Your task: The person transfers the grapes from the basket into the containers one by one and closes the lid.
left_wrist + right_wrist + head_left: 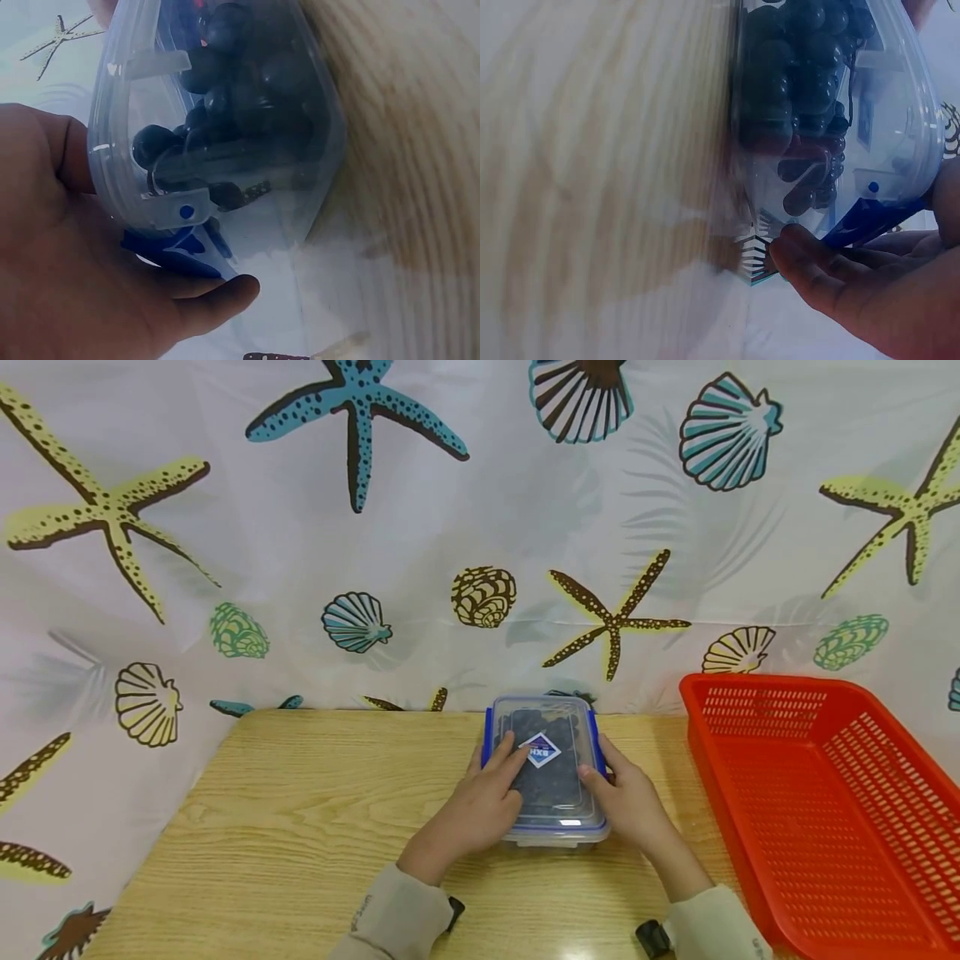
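A clear plastic food container (551,793) with a lid and blue side clips sits on the wooden table. Through its walls show dark, round, grape-like pieces (217,112), bunched together. My left hand (483,802) holds the container's left side, with some fingers lying over the lid near a blue-and-white diamond label (540,750). Around the right edge my right hand (630,793) grips the container, its thumb on the lid and its fingers along the side. Close to the fingers in the right wrist view, a blue clip (874,221) hangs angled out from the rim.
To the right stands a red plastic basket (832,843) with slotted walls. The wooden table (300,827) extends to the left of the container. Behind it hangs a white cloth (420,535) printed with starfish and shells.
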{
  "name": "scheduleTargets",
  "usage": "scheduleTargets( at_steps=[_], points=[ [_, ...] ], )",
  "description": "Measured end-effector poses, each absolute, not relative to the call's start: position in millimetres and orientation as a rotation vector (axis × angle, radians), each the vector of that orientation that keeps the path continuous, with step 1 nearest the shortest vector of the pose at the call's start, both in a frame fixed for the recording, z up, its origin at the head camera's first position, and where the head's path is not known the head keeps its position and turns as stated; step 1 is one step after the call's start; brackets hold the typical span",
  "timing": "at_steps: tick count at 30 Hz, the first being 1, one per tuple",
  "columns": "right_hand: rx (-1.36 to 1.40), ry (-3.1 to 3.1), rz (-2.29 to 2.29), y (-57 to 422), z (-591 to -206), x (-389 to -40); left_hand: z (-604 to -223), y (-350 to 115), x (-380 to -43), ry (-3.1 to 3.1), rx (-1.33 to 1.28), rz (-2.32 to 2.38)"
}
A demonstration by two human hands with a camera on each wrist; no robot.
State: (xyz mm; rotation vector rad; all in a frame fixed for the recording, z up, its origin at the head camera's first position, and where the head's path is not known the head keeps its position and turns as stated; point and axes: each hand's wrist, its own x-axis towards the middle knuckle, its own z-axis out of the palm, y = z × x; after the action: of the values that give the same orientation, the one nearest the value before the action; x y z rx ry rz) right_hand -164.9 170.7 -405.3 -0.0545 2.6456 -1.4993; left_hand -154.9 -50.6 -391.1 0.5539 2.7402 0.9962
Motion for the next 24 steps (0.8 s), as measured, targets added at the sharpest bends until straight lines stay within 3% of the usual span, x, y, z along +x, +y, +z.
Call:
scheduleTargets(
  at_steps=[24],
  points=[
    [-0.099, 2.695, -1.414, 175.0, -406.7, -165.8, -391.1, -54.8, -165.7, 2.899, 0.458, 0.878]
  ],
)
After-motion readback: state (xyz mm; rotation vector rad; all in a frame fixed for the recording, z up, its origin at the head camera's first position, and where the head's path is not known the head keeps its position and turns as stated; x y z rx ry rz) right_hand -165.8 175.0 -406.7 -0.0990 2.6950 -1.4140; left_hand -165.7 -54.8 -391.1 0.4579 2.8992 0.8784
